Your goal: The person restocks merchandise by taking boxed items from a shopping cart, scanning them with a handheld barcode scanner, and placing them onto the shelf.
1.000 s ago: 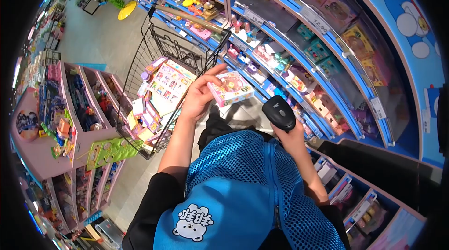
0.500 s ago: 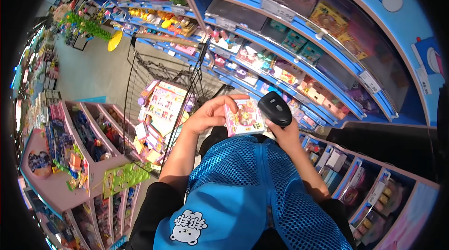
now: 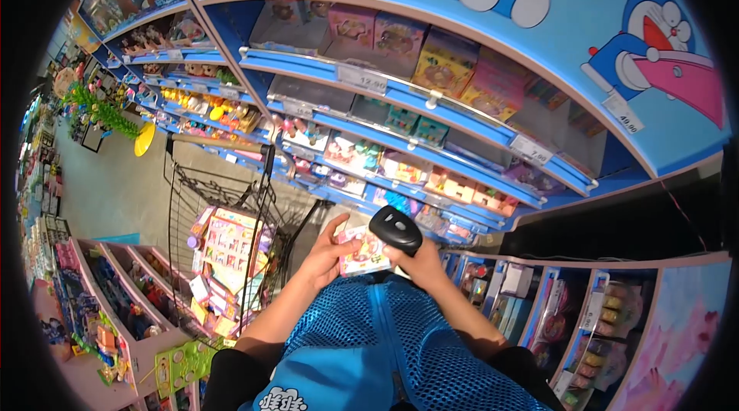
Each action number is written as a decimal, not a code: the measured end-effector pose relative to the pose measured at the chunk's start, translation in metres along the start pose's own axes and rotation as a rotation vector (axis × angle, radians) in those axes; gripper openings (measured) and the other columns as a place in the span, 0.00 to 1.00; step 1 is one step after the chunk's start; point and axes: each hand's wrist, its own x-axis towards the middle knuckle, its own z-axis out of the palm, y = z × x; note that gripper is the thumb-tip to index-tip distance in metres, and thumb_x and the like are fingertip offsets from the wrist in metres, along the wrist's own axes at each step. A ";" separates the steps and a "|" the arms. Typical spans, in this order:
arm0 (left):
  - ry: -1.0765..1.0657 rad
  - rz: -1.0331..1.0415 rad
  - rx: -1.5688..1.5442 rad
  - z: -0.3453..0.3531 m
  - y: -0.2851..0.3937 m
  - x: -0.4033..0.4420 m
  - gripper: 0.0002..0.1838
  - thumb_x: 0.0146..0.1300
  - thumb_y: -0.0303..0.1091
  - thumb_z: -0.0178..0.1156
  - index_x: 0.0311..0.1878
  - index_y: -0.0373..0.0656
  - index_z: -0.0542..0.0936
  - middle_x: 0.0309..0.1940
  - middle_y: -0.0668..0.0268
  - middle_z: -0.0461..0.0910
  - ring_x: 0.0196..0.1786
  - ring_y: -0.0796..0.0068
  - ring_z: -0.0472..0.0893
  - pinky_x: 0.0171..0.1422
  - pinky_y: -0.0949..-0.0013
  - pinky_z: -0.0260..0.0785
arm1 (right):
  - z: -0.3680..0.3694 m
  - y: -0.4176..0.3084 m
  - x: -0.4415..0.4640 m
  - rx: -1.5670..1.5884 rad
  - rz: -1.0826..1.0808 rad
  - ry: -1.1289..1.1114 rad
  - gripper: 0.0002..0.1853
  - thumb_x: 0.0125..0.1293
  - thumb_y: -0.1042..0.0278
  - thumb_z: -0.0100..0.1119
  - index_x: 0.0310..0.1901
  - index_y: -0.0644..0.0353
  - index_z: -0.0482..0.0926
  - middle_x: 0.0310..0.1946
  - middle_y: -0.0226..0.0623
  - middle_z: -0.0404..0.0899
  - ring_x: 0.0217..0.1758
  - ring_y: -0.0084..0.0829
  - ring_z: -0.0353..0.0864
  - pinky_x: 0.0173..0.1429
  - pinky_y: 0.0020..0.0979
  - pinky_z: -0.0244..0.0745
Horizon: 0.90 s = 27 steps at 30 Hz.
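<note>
Small printed box [image 3: 366,258] at lower centre of frame, left hand [image 3: 326,255] gripping its left side. Right hand [image 3: 421,263] wrapped around black handheld scanner [image 3: 396,229], overlapping box in view; contact unclear. Box looks light, stiff card, slightly slick, crushable: pinch opposite edges lightly. Scanner likely heavier, hard plastic; hold by handle.

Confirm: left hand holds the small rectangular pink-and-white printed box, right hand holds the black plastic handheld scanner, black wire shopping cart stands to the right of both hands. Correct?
Not quite: the black wire shopping cart stands to the left of both hands, as the head view shows. The left hand does hold the box, the right hand the scanner.
</note>
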 end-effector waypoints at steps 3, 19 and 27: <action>0.062 -0.058 0.024 0.007 0.000 -0.002 0.39 0.67 0.22 0.67 0.77 0.38 0.57 0.62 0.51 0.75 0.62 0.59 0.82 0.62 0.57 0.83 | -0.001 0.000 -0.001 0.054 0.107 0.010 0.21 0.66 0.64 0.74 0.56 0.66 0.81 0.34 0.31 0.84 0.28 0.18 0.80 0.33 0.25 0.78; -0.009 0.052 0.535 0.007 0.031 -0.003 0.27 0.63 0.20 0.71 0.65 0.38 0.75 0.50 0.63 0.88 0.50 0.75 0.86 0.51 0.71 0.79 | -0.001 0.020 -0.009 0.083 -0.099 0.184 0.13 0.67 0.70 0.72 0.48 0.67 0.82 0.32 0.33 0.86 0.28 0.20 0.82 0.34 0.26 0.78; 0.024 0.718 0.983 0.048 0.108 0.007 0.21 0.65 0.18 0.67 0.60 0.37 0.74 0.49 0.62 0.85 0.51 0.72 0.85 0.55 0.67 0.77 | -0.014 0.059 -0.012 -0.133 -0.181 0.296 0.16 0.65 0.70 0.72 0.52 0.65 0.82 0.34 0.39 0.87 0.33 0.27 0.87 0.40 0.31 0.81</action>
